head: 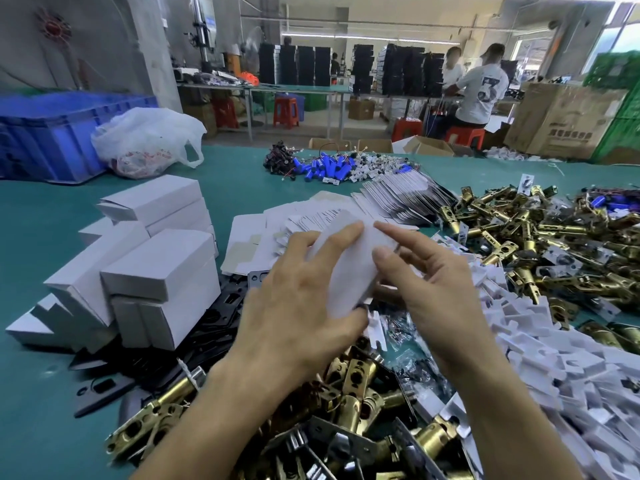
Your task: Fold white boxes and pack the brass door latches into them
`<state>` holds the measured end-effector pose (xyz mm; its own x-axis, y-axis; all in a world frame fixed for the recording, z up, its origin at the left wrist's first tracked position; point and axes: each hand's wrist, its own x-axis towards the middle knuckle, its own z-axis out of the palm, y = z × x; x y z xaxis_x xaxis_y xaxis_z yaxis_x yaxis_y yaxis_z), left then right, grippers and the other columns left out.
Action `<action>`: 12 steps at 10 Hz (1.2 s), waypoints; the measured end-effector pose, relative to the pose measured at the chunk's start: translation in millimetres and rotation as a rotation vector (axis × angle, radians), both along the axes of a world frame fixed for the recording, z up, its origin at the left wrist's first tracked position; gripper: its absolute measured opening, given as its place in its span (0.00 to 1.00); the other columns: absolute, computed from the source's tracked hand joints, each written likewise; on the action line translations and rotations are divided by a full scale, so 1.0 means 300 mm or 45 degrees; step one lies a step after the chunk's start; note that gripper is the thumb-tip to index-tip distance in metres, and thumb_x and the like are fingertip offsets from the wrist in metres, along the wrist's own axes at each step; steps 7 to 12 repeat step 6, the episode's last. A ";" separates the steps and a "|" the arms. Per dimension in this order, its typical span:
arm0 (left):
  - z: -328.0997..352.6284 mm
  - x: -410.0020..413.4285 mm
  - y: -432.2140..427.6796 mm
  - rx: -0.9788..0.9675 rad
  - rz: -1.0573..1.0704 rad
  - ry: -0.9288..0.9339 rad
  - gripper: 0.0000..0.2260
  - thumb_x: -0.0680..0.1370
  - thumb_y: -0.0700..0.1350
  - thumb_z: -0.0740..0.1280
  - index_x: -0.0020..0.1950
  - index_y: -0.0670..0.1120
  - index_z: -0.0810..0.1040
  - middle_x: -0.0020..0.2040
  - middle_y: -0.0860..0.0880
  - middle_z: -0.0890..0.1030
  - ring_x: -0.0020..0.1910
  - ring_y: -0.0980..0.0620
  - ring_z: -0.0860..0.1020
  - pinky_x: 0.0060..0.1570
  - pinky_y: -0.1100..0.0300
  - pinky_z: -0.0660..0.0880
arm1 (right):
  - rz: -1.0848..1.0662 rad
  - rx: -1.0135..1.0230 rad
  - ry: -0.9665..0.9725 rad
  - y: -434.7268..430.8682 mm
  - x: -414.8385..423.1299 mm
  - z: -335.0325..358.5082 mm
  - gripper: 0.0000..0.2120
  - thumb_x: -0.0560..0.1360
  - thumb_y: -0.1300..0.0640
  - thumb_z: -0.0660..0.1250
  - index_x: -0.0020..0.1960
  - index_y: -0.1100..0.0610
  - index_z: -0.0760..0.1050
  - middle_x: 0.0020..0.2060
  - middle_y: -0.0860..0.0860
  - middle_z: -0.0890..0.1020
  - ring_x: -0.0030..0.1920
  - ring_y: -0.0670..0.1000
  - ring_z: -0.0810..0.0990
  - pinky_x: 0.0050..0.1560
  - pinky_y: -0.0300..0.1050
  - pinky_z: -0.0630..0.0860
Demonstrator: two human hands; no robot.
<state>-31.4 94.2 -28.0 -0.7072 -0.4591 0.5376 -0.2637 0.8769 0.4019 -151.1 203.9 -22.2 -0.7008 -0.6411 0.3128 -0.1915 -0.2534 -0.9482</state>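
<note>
— Nearest the lens, what lay there?
— Brass door latches [353,382], heaped on the green counter [41,393], with black plates [214,327] to their left.
— And the hands?
— Both were on one white box [349,268], raised above the heap and only partly formed. Left hand [304,299] clasped it, fingers spread over the face, thumb tucked under the lower edge. Right hand [426,282] gripped its right side with bent fingers; thumb hidden.
— Beyond them?
— Folded boxes [162,261] were stacked at left, flat blanks [249,244] fanned out behind the hands. White card inserts [540,344] spilled at right, a second latch heap [540,244] beyond those.
— Farther still?
— Blue cylinders with wires [325,168], a plastic bag [145,140] beside a blue crate [52,133]. Two people [481,91] sat at a far bench.
</note>
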 end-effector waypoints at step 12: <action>0.035 0.193 -0.332 0.065 1.043 -0.136 0.18 0.79 0.51 0.70 0.69 0.57 0.76 0.79 0.51 0.61 0.73 0.41 0.62 0.57 0.31 0.70 | -0.165 -0.003 -0.072 0.075 -0.016 0.085 0.06 0.76 0.56 0.66 0.50 0.50 0.82 0.43 0.50 0.86 0.41 0.48 0.84 0.39 0.42 0.79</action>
